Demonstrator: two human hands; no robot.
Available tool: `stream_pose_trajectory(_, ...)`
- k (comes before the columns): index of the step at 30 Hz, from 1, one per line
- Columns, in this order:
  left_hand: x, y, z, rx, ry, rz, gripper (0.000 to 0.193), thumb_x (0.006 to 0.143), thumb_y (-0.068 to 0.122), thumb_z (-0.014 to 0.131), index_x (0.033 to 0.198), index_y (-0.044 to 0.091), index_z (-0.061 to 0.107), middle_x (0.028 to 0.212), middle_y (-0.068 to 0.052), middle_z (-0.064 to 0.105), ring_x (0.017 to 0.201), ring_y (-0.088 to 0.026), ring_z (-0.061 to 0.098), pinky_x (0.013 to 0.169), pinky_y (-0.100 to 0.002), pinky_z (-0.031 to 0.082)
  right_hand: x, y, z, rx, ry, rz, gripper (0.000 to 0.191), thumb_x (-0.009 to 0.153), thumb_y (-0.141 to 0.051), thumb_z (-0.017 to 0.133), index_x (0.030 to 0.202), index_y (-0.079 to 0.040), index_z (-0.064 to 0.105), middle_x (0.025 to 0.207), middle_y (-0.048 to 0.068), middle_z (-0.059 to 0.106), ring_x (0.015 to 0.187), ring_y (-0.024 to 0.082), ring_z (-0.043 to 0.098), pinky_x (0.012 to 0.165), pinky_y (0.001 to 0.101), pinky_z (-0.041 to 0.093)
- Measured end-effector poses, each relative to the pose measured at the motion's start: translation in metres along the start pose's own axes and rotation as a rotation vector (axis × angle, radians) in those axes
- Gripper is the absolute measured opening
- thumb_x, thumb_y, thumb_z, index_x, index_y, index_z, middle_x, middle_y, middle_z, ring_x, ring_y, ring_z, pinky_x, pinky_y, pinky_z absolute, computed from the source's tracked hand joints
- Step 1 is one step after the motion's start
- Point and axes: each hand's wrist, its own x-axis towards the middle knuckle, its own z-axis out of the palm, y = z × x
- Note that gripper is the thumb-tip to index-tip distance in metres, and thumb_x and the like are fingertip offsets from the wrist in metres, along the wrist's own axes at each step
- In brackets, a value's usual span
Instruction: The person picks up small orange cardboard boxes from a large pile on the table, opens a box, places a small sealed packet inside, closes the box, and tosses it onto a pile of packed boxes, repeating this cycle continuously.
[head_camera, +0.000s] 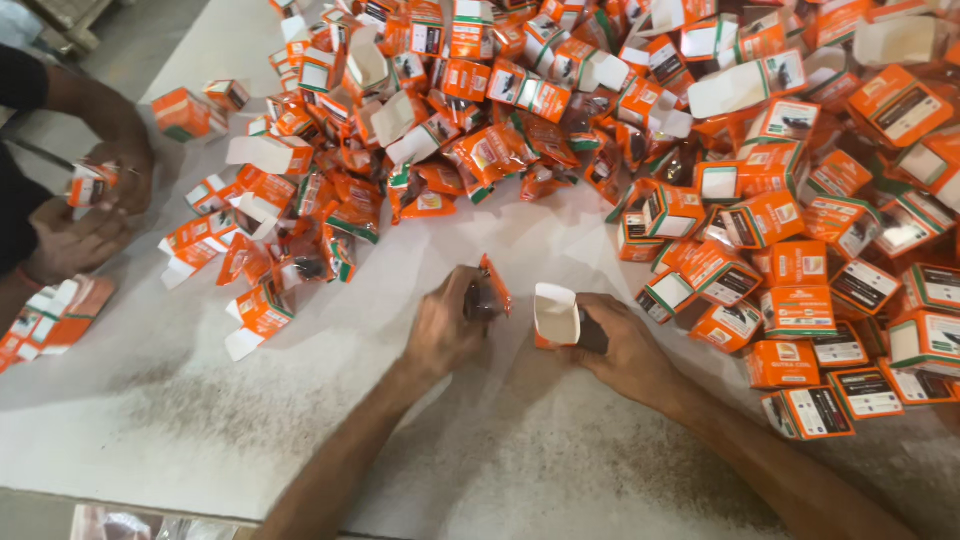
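My left hand (447, 325) grips a small orange plastic pouch (493, 285) with a dark part inside, held upright just above the white table (300, 400). My right hand (620, 345) holds a small orange carton (558, 315) with its white flap open, mouth facing the pouch. The two hands sit a few centimetres apart near the table's middle. A big heap of orange-and-white cartons and pouches (560, 110) lies beyond and to the right of them.
Closed orange cartons (800, 310) are piled at my right. At the left edge another person's hands (95, 200) hold a small carton, with several flat cartons (50, 315) beside them. The table's near edge runs along the bottom left.
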Motion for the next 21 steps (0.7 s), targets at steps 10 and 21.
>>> stream_pose_trajectory(10,-0.002,0.046,0.034,0.068,0.089,0.594,0.052,0.081,0.01,0.081,0.122,0.004,0.049,0.13,-0.019,0.063,0.136,-0.047,0.053,0.111,-0.062,0.043,-0.003,0.014,0.001,-0.06,-0.001,-0.017,0.061,0.067,0.002,0.072,0.127,0.0,0.061,0.124,0.02,0.066,0.119,0.039,0.062,0.102,0.0447,0.049)
stream_pose_trajectory(21,-0.007,0.055,0.043,0.22,0.05,0.377,0.042,0.092,0.029,0.074,0.127,0.008,0.066,0.146,-0.024,0.046,0.152,-0.05,0.025,0.121,-0.073,0.018,-0.002,0.009,0.0,-0.058,0.007,0.047,0.061,0.066,-0.001,0.078,0.125,-0.001,0.061,0.122,0.018,0.066,0.119,0.039,0.061,0.101,0.0448,0.048)
